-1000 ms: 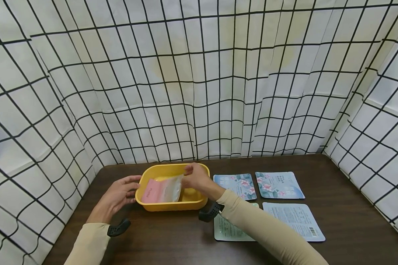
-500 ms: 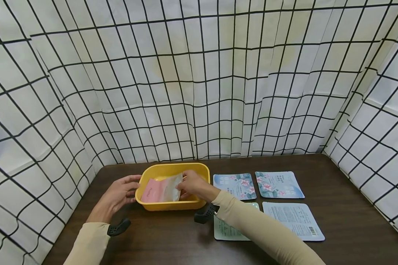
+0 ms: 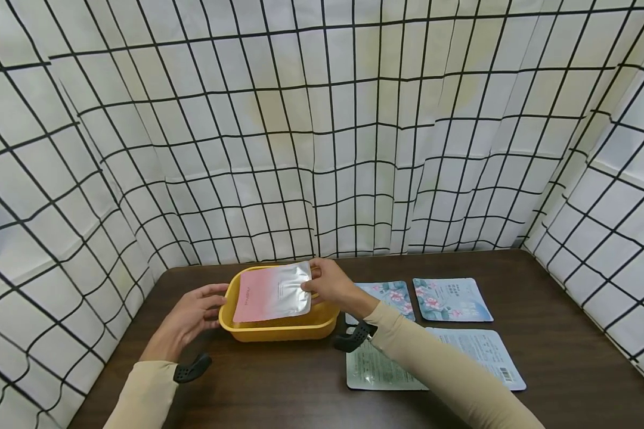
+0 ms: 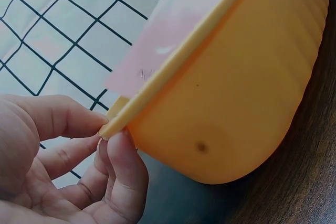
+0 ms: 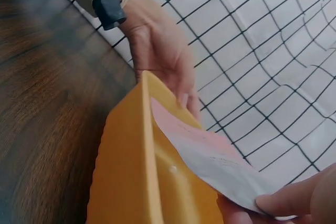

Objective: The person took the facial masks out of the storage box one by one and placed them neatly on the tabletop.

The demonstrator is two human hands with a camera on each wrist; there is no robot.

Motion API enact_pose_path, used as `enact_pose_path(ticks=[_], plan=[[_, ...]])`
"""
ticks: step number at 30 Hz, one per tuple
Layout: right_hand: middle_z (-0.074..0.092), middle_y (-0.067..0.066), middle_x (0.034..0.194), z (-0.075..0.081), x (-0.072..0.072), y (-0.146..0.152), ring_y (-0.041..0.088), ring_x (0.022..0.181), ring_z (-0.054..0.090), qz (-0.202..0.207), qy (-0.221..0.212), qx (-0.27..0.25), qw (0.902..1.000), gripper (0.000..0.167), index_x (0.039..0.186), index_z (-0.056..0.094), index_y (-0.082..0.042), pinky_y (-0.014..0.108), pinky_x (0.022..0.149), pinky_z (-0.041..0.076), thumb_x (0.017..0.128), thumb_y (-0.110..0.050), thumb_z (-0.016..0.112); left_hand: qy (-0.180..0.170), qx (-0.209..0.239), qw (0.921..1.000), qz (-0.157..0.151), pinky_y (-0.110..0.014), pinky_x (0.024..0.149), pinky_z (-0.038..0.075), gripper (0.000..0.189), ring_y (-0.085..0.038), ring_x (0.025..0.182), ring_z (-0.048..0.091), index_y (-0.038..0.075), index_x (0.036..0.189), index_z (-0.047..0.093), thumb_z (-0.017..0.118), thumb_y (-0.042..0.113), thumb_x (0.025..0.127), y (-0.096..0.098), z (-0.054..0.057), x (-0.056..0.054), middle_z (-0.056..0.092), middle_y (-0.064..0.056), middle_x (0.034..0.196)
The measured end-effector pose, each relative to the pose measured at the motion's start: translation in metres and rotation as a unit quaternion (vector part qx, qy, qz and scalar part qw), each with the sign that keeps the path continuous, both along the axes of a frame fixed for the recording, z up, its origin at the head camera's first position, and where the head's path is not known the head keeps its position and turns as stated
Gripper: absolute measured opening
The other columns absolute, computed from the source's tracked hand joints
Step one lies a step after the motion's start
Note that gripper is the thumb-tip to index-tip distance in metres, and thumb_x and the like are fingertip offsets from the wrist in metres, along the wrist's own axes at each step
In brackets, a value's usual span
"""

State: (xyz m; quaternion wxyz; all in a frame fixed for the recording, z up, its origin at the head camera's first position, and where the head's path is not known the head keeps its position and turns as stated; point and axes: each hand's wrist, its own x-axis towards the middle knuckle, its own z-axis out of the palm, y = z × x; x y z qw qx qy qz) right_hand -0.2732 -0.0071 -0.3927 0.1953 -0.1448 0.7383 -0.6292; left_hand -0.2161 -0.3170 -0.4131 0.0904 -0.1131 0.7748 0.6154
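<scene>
A pink-to-silver face mask sachet is pinched at its silver right end by my right hand, thumb on top. It is lifted to rim height over the yellow plastic bin, its pink end still reaching over the bin's left part. In the right wrist view the sachet slants across the bin's opening, with bare yellow floor below it. At the bin's left end my left hand holds the rim; the left wrist view shows its thumb and fingers pinching the rim's corner.
Right of the bin lie two blue floral sachets in the back row. In front of them are a pale green sachet, partly under my right forearm, and a white-blue one with printed text. Grid-patterned white curtains enclose the dark wooden table.
My right hand has gripped the pink-silver sachet and raised it from inside the bin, moving slightly up and right. The left hand and the bin have stayed in place.
</scene>
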Motion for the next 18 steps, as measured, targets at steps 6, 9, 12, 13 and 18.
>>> enact_pose_path(ticks=[6, 9, 12, 13, 18], plan=[[0.068, 0.016, 0.114, 0.008, 0.001, 0.021, 0.024, 0.091, 0.071, 0.006, 0.011, 0.004, 0.9999, 0.042, 0.135, 0.055, -0.002, 0.04, 0.071, 0.061, 0.095, -0.001, 0.066, 0.0, 0.002, 1.0, 0.003, -0.033, 0.076, 0.058, 0.054, -0.018, 0.092, 0.066, 0.003, 0.151, 0.043, 0.061, 0.019, 0.102, -0.001, 0.0, 0.0, 0.064, -0.01, 0.124], [0.068, 0.016, 0.114, 0.012, 0.002, 0.033, 0.024, 0.092, 0.07, 0.007, 0.018, -0.001, 0.9998, 0.041, 0.136, 0.056, -0.004, 0.04, 0.072, 0.061, 0.096, -0.001, 0.066, 0.0, 0.002, 1.0, 0.002, -0.033, 0.076, 0.058, 0.055, -0.018, 0.092, 0.067, 0.002, 0.151, 0.042, 0.061, 0.019, 0.102, -0.002, 0.0, -0.001, 0.065, -0.009, 0.123], [0.068, 0.014, 0.115, 0.018, 0.005, 0.045, 0.024, 0.093, 0.07, 0.011, 0.027, -0.003, 0.9996, 0.04, 0.135, 0.057, -0.006, 0.04, 0.074, 0.061, 0.096, -0.003, 0.066, -0.002, 0.003, 1.0, 0.002, -0.033, 0.076, 0.058, 0.056, -0.018, 0.091, 0.067, 0.002, 0.151, 0.042, 0.062, 0.02, 0.101, -0.002, -0.001, -0.002, 0.065, -0.007, 0.121], [0.068, 0.014, 0.116, 0.02, 0.006, 0.049, 0.023, 0.092, 0.07, 0.012, 0.029, -0.003, 0.9995, 0.04, 0.135, 0.057, -0.006, 0.039, 0.074, 0.061, 0.096, -0.003, 0.067, -0.003, 0.004, 1.0, 0.001, -0.033, 0.076, 0.058, 0.057, -0.018, 0.091, 0.066, 0.002, 0.152, 0.041, 0.062, 0.02, 0.101, -0.003, -0.001, -0.002, 0.065, -0.007, 0.12], [0.069, 0.014, 0.116, 0.03, 0.013, 0.067, 0.023, 0.089, 0.07, 0.022, 0.036, -0.013, 0.999, 0.041, 0.135, 0.058, -0.008, 0.04, 0.072, 0.061, 0.096, -0.005, 0.068, -0.005, 0.009, 0.9999, -0.001, -0.033, 0.075, 0.058, 0.058, -0.017, 0.09, 0.067, 0.002, 0.152, 0.04, 0.062, 0.019, 0.102, -0.003, -0.003, -0.003, 0.067, -0.003, 0.115]])
